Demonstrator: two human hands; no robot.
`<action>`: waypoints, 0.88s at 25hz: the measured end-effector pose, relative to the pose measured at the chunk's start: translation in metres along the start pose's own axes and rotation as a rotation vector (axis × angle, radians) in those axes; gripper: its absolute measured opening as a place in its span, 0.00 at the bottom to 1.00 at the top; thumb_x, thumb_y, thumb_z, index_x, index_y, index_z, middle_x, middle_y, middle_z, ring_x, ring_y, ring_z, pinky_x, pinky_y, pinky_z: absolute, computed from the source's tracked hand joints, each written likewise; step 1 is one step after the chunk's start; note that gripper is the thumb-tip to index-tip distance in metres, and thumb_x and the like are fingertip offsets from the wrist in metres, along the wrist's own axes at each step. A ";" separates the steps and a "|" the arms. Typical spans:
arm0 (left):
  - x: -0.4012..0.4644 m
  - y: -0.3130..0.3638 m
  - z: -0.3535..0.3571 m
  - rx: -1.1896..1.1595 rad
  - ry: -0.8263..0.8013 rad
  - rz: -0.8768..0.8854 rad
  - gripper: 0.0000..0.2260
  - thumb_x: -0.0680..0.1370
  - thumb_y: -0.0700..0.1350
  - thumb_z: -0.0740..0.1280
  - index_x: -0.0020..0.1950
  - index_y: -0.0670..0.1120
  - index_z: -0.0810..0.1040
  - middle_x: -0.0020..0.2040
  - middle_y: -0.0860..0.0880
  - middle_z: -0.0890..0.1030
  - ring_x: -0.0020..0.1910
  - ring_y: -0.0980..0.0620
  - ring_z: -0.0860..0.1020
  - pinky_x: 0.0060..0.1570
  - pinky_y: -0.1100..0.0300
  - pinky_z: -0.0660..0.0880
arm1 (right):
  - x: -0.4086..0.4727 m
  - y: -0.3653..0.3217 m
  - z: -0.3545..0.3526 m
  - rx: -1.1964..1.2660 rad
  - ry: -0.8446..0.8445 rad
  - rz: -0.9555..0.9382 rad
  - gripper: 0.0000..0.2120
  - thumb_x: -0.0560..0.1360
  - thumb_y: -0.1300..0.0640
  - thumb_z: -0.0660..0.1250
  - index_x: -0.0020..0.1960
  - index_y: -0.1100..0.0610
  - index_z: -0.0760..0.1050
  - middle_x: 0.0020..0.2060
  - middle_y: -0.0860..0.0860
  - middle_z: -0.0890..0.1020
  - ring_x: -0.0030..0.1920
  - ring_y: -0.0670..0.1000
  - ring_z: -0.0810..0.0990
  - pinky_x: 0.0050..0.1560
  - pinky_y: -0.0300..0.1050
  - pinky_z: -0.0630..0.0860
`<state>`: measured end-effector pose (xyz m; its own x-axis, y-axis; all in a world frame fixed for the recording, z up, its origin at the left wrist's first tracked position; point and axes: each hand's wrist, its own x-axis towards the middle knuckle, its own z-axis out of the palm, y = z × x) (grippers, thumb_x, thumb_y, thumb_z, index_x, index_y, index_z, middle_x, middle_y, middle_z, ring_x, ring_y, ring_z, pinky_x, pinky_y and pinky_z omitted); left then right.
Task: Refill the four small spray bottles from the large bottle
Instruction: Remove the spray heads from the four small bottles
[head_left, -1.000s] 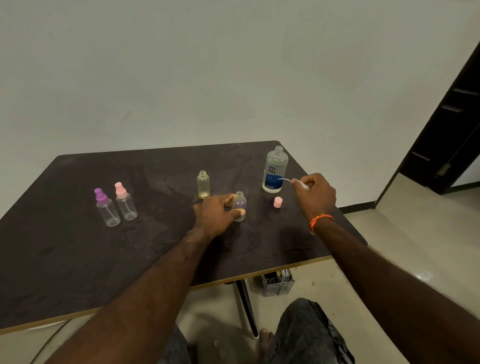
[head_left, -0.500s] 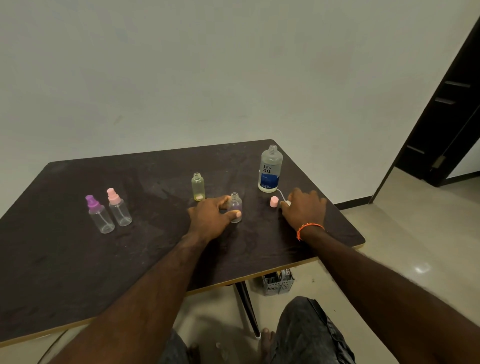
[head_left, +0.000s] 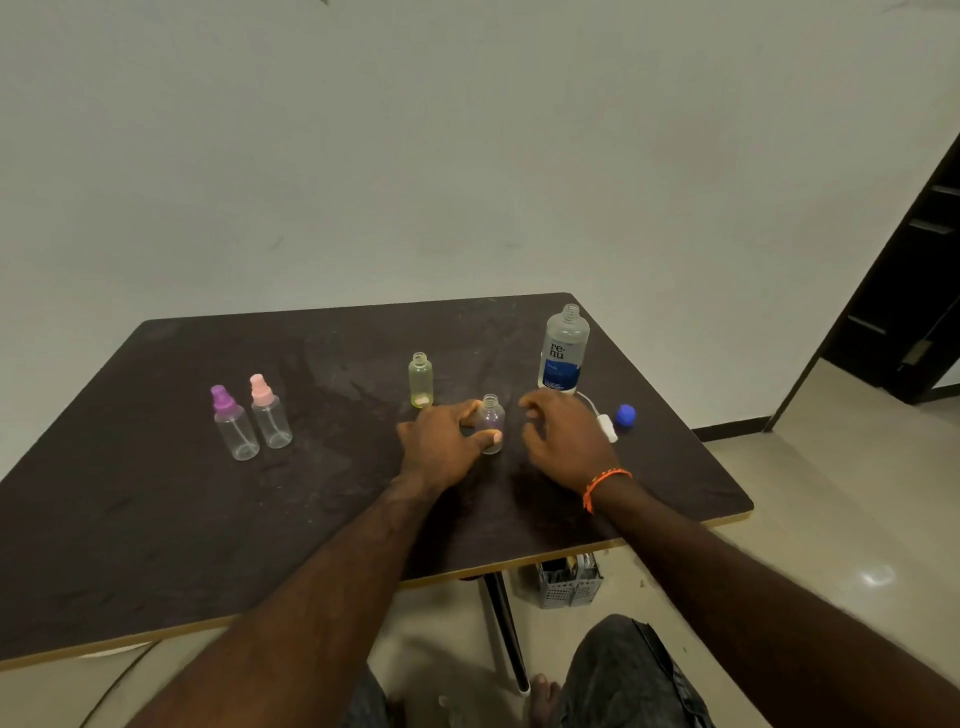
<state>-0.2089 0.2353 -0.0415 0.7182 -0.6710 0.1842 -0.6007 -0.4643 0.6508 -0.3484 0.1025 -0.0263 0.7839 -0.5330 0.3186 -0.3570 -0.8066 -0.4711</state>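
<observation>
The large bottle (head_left: 563, 353) stands uncapped at the table's far right. My left hand (head_left: 441, 441) grips a small clear uncapped bottle (head_left: 491, 415) between thumb and fingers. My right hand (head_left: 563, 441) hovers just right of it with loosely curled fingers and nothing visible in them. A small yellow-green uncapped bottle (head_left: 421, 381) stands behind my left hand. Two capped spray bottles stand at the left, one purple-topped (head_left: 234, 426) and one pink-topped (head_left: 267, 415). A white spray head with its tube (head_left: 605, 423) lies right of my right hand.
A blue cap (head_left: 626, 415) lies on the dark table (head_left: 156, 519) near its right edge. A grey basket (head_left: 569, 582) sits on the floor under the table's front edge. A dark doorway (head_left: 904, 291) opens at the right.
My right hand set the white spray head down on the table and moved left toward the small clear bottle, uncovering the blue cap and hiding the pink cap. My left hand kept its grip.
</observation>
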 end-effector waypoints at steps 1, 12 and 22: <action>-0.001 0.000 0.001 0.006 0.012 0.001 0.25 0.77 0.60 0.73 0.74 0.55 0.77 0.62 0.55 0.85 0.66 0.52 0.78 0.66 0.48 0.62 | 0.002 -0.007 0.007 0.059 -0.069 -0.011 0.17 0.75 0.56 0.69 0.64 0.51 0.74 0.56 0.47 0.80 0.49 0.45 0.76 0.54 0.42 0.76; 0.010 -0.052 -0.051 0.225 0.107 -0.049 0.17 0.75 0.62 0.71 0.62 0.59 0.83 0.50 0.56 0.87 0.59 0.52 0.81 0.57 0.51 0.64 | 0.030 -0.070 0.064 0.284 -0.079 -0.051 0.22 0.75 0.62 0.65 0.68 0.51 0.77 0.52 0.48 0.84 0.49 0.48 0.82 0.57 0.44 0.78; 0.047 -0.092 -0.070 0.193 0.146 -0.179 0.18 0.77 0.58 0.73 0.66 0.57 0.81 0.55 0.54 0.87 0.61 0.47 0.81 0.63 0.43 0.73 | 0.058 -0.120 0.100 0.356 -0.154 0.049 0.25 0.74 0.67 0.59 0.70 0.56 0.72 0.55 0.57 0.83 0.54 0.57 0.82 0.53 0.46 0.78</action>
<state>-0.0953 0.2871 -0.0417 0.8533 -0.4849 0.1920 -0.5055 -0.6786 0.5328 -0.2087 0.1940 -0.0335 0.8468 -0.5026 0.1743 -0.2185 -0.6273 -0.7475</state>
